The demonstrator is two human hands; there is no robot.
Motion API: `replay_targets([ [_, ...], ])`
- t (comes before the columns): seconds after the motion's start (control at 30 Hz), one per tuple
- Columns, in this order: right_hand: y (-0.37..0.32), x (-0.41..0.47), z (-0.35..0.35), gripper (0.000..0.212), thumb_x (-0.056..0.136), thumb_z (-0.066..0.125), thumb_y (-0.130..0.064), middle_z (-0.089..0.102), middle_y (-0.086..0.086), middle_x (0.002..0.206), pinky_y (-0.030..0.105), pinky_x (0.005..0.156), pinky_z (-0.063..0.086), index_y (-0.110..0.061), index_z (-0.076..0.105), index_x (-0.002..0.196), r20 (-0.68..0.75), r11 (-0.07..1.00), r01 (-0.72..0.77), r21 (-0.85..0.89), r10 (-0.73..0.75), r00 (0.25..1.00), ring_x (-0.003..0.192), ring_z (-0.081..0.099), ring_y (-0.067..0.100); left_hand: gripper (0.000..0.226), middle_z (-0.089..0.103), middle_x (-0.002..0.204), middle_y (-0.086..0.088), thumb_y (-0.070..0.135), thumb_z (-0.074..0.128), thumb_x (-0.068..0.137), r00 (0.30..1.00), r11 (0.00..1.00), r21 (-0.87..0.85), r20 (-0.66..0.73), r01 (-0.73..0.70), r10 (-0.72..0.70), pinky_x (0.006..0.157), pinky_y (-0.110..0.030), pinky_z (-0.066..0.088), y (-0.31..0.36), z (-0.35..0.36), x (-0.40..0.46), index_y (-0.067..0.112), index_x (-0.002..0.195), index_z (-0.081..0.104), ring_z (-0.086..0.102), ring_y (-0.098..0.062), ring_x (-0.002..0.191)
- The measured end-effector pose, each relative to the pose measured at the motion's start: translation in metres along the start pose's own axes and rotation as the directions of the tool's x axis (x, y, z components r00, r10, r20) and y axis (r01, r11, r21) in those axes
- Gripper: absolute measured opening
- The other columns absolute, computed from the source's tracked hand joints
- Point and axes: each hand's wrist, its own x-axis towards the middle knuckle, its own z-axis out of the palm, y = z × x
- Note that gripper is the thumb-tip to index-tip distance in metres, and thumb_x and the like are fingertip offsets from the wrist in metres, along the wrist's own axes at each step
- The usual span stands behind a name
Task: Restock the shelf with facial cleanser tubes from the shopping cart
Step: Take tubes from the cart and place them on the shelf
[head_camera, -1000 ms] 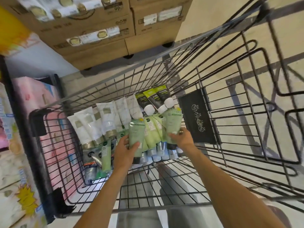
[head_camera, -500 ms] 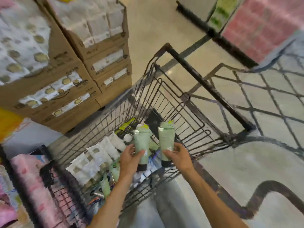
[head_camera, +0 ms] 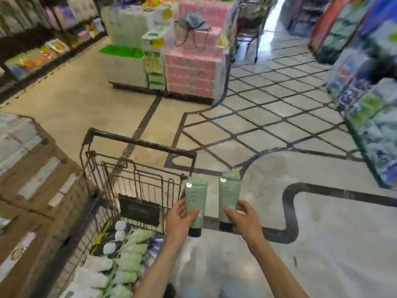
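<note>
My left hand grips a pale green cleanser tube with a black cap, held upright just right of the cart. A second, matching green tube stands upright in my right hand, beside the first and over the floor. The black wire shopping cart is at lower left. Inside it lie several more tubes, green, white and black ones with white caps. The shelf at the right edge carries blurred green and blue products.
Stacked brown cartons stand left of the cart. A pallet display of pink and white packs sits ahead in the aisle. Shelving runs along the far left. Tiled floor with black lines spreads ahead and to the right.
Both hands lifted one green tube each out of the cart and carried them right, past its rim. The view swung up and right from the cart basket to the aisle.
</note>
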Motion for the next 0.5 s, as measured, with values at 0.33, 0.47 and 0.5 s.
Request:
replay_targets([
  [0.33, 0.05, -0.018, -0.267, 0.031, 0.087, 0.079, -0.018, 0.071, 0.002, 0.111, 0.027, 0.076, 0.061, -0.015, 0.065, 0.114, -0.27, 0.984, 0.035, 0.177, 0.014, 0.963, 0.09, 0.073, 0.01, 0.046, 0.071, 0.118, 0.0, 0.015, 0.085, 0.082, 0.957, 0.975, 0.162, 0.272, -0.152, 0.104, 0.08, -0.031, 0.059, 0.009, 0.275, -0.061, 0.022, 0.121, 0.062, 0.07, -0.013, 0.101],
  [0.47, 0.075, -0.036, -0.369, 0.033, 0.088, 0.079, -0.017, 0.07, 0.002, 0.111, 0.037, 0.082, 0.061, -0.013, 0.064, 0.117, -0.414, 0.978, 0.044, 0.206, 0.046, 0.909, 0.092, 0.071, 0.01, 0.045, 0.069, 0.116, 0.005, 0.015, 0.082, 0.086, 0.894, 0.959, 0.18, 0.43, -0.22, 0.125, 0.067, -0.015, 0.055, 0.009, 0.379, -0.098, 0.021, 0.124, 0.06, 0.067, -0.003, 0.098],
  [0.5, 0.081, -0.041, -0.393, 0.035, 0.088, 0.079, -0.017, 0.07, 0.001, 0.113, 0.038, 0.082, 0.062, -0.014, 0.064, 0.12, -0.444, 0.973, 0.046, 0.225, 0.06, 0.894, 0.093, 0.072, 0.012, 0.043, 0.069, 0.114, 0.007, 0.014, 0.081, 0.086, 0.877, 0.956, 0.185, 0.467, -0.226, 0.117, 0.064, -0.012, 0.054, 0.009, 0.402, -0.107, 0.022, 0.123, 0.06, 0.067, 0.0, 0.095],
])
